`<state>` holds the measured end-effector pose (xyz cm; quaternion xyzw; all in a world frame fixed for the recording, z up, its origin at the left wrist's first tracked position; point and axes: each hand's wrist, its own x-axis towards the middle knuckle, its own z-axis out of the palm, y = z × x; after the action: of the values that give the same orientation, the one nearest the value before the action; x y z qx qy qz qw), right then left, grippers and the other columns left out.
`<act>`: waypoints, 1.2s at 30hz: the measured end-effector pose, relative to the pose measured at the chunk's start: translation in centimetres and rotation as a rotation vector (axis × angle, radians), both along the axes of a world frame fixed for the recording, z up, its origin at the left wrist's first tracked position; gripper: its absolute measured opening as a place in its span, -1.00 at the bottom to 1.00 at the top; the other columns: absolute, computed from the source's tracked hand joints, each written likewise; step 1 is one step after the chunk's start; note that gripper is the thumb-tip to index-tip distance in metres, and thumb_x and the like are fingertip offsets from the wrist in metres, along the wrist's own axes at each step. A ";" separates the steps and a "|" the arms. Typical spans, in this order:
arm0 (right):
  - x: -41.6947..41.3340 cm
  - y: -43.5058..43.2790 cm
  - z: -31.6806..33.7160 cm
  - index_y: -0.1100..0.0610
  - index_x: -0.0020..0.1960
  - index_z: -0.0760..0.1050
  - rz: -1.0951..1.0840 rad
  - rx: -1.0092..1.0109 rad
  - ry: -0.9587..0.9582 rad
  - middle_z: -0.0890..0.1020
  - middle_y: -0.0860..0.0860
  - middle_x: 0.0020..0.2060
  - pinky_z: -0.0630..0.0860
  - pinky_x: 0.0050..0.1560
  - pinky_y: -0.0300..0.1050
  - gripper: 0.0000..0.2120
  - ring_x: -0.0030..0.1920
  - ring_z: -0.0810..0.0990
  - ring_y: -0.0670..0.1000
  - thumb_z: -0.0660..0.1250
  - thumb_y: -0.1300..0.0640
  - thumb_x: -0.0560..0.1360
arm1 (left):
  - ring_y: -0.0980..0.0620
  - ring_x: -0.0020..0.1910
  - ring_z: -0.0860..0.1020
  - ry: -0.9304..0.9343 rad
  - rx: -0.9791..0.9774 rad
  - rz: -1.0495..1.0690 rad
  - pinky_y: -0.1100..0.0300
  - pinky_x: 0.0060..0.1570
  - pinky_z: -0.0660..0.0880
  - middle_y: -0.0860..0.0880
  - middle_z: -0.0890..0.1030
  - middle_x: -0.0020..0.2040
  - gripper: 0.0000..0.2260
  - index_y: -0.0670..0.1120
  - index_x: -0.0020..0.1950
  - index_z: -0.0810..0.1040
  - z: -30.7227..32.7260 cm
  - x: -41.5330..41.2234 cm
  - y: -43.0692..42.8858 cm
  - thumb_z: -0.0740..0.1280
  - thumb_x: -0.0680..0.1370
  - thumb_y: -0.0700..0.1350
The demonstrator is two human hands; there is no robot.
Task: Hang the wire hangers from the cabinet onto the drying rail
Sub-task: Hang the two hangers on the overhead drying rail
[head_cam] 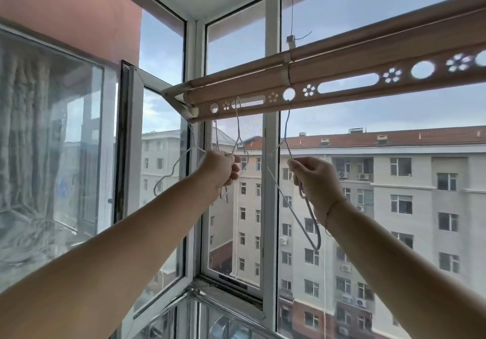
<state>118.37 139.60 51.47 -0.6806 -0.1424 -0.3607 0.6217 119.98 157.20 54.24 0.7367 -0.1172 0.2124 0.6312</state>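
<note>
Two bare forearms reach up from the lower corners of the frame. The right hand, right of centre, has its fingers curled tightly round the shoulder of a thin silver wire hanger. That hanger's neck rises above the fist and its hook sits in a round hole of the rail. Its lower loop hangs below the wrist, where a thin cord bracelet is worn.

The left hand, left of centre, is closed in a fist round a second wire hanger. The hook of this hanger is level with an oblong slot in the rail, and a bend of wire projects below the fist. A third wire hanger spreads to the left of this hand; whether the hand also holds it cannot be determined. A fourth wire hanger drops from the round hole nearest the rail's left end.

The long peach-coloured metal drying rail, punched with round, oblong and flower-shaped holes, runs from centre left to the upper right. It hangs from a thin steel cable. Behind it are a white-framed window, an open sash at left, a pink wall at upper left, and a beige apartment block outside.
</note>
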 end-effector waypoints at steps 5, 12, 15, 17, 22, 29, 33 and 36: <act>0.0 -0.1 0.0 0.24 -0.06 0.57 -0.010 0.020 0.008 0.42 0.02 -0.53 0.24 -0.61 -0.33 -0.88 -0.67 0.28 -0.17 0.28 0.23 0.50 | 0.11 -0.44 0.43 -0.046 0.021 0.012 0.35 -0.51 0.33 -0.03 0.48 -0.31 -0.74 -0.11 -0.17 0.50 -0.4 0.9 -0.3 0.08 0.62 -0.22; -0.2 0.3 0.2 0.26 -0.05 0.57 -0.032 0.036 0.030 0.41 0.05 -0.53 0.22 -0.64 -0.35 -0.87 -0.71 0.26 -0.17 0.27 0.23 0.51 | 0.09 -0.45 0.40 -0.105 -0.044 0.022 0.29 -0.44 0.32 -0.03 0.46 -0.34 -0.72 -0.10 -0.21 0.50 -0.7 0.4 -0.5 0.08 0.62 -0.23; -0.4 0.5 0.1 0.26 -0.07 0.57 -0.031 0.040 0.025 0.41 0.05 -0.53 0.21 -0.65 -0.37 -0.88 -0.70 0.25 -0.18 0.27 0.24 0.50 | 0.09 -0.45 0.40 -0.114 -0.035 0.006 0.26 -0.38 0.35 -0.03 0.46 -0.34 -0.72 -0.10 -0.21 0.51 -0.7 0.1 -0.5 0.09 0.62 -0.23; -0.6 0.6 0.1 0.26 -0.08 0.57 -0.024 0.045 0.024 0.40 0.05 -0.53 0.20 -0.65 -0.37 -0.88 -0.70 0.25 -0.18 0.27 0.25 0.50 | 0.10 -0.45 0.40 -0.090 -0.023 -0.005 0.30 -0.41 0.35 -0.02 0.45 -0.34 -0.72 -0.10 -0.20 0.51 -0.5 0.0 -0.6 0.08 0.62 -0.23; -1.0 0.8 -0.1 0.24 -0.11 0.58 -0.012 0.039 0.012 0.41 0.03 -0.54 0.20 -0.64 -0.38 -0.88 -0.69 0.24 -0.18 0.27 0.26 0.49 | 0.11 -0.45 0.39 0.016 -0.030 -0.043 0.40 -0.57 0.31 -0.03 0.44 -0.34 -0.72 -0.15 -0.18 0.50 -0.3 -0.6 -0.6 0.06 0.62 -0.25; -1.1 1.1 -0.1 0.26 -0.09 0.58 0.026 0.069 0.014 0.40 -0.05 -0.64 0.21 -0.64 -0.37 -0.89 -0.70 0.25 -0.16 0.29 0.25 0.48 | 0.10 -0.45 0.40 0.051 -0.060 -0.047 0.38 -0.55 0.32 -0.05 0.47 -0.35 -0.74 -0.15 -0.19 0.51 -0.8 -1.0 0.1 0.08 0.60 -0.25; -1.0 1.2 -0.2 0.25 -0.10 0.59 0.028 0.061 0.013 0.42 -0.04 -0.62 0.21 -0.63 -0.37 -0.89 -0.69 0.25 -0.16 0.30 0.23 0.48 | 0.10 -0.44 0.41 0.050 -0.072 -0.040 0.40 -0.56 0.34 -0.06 0.47 -0.35 -0.75 -0.17 -0.17 0.52 -0.8 -1.5 0.3 0.09 0.60 -0.24; -1.2 1.1 -0.3 0.21 -0.14 0.57 0.023 0.031 0.025 0.44 0.00 -0.55 0.22 -0.63 -0.36 -0.89 -0.68 0.26 -0.16 0.29 0.21 0.49 | 0.08 -0.42 0.44 0.039 -0.063 -0.027 0.38 -0.53 0.38 -0.07 0.49 -0.33 -0.77 -0.21 -0.12 0.53 -0.9 -1.8 0.5 0.11 0.60 -0.23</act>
<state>117.20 140.67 51.21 -0.6736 -0.1369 -0.3470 0.6380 118.18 157.68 53.36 0.7187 -0.1080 0.1933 0.6592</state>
